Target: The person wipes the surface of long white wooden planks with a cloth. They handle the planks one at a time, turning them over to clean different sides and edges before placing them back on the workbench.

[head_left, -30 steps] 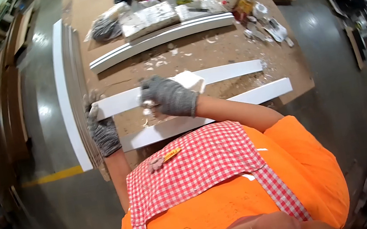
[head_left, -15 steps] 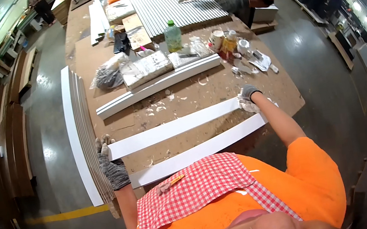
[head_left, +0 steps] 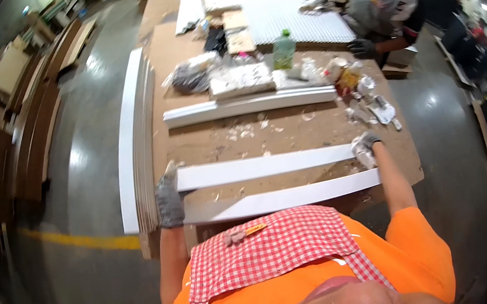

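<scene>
A long flat white strip [head_left: 265, 166] lies crosswise on the table in front of me. My left hand [head_left: 169, 200], in a grey knitted glove, grips its left end. At its right end is my right hand [head_left: 373, 139], also gloved, closed on a crumpled white rag [head_left: 364, 152] that rests against the strip. A second white strip [head_left: 289, 196] runs parallel along the near edge of the table, a small gap apart from the first. My right fingers are partly hidden by the rag.
Stacked white strips [head_left: 135, 151] line the table's left edge. Beyond my hands lie a white bundle of bars [head_left: 248, 105], wrapped packs [head_left: 241, 79], a green-capped bottle [head_left: 284, 52] and small containers [head_left: 347, 80]. A co-worker [head_left: 383, 6] handles a ribbed white panel [head_left: 291, 12] at the far right.
The view has turned and shifted, so the table sits further right and the strips look more level. Both my hands stay at the strip's ends. The co-worker's hands are more fully in view.
</scene>
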The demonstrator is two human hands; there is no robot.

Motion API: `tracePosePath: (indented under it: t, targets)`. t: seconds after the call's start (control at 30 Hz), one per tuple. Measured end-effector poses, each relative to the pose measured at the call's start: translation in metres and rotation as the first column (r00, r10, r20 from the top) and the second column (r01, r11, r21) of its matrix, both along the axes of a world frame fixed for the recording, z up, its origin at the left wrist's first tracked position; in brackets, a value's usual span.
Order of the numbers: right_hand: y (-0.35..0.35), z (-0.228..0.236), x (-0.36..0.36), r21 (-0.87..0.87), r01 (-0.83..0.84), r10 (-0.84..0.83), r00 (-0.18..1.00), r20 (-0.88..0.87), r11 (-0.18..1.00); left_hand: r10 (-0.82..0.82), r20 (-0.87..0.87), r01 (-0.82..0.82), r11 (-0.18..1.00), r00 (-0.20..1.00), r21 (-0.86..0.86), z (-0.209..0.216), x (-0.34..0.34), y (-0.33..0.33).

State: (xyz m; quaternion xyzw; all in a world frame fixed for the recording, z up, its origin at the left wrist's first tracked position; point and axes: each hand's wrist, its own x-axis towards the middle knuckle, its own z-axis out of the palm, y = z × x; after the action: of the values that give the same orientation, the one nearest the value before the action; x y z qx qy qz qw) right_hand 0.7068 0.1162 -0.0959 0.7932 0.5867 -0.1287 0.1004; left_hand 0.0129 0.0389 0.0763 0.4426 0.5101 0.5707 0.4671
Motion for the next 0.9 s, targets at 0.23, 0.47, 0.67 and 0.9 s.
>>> tracePosePath:
  t: [0.23, 0.47, 0.67, 0.9]
  targets:
    - [0.003, 0.073, 0.003, 0.541, 0.074, 0.1, 0.954, -0.284, 0.838, 0.195, 0.291, -0.109, 0.952, 0.937, -0.286, 0.009, 0.033, -0.011]
    - [0.014, 0.043, -0.081, 0.252, -0.093, 0.145, 0.97, -0.196, 0.963, 0.177, 0.327, -0.09, 0.961, 0.928, -0.262, -0.033, 0.04, -0.006]
    - [0.01, 0.066, -0.176, 0.276, -0.108, 0.166, 0.966, -0.199, 0.955, 0.172, 0.323, -0.15, 0.984, 0.931, -0.094, -0.05, 0.035, -0.02]
    - [-0.034, 0.119, -0.347, 0.484, -0.463, 0.609, 0.767, -0.201, 0.743, 0.105, 0.333, -0.135, 0.988, 0.937, 0.069, -0.067, 0.044, -0.012]
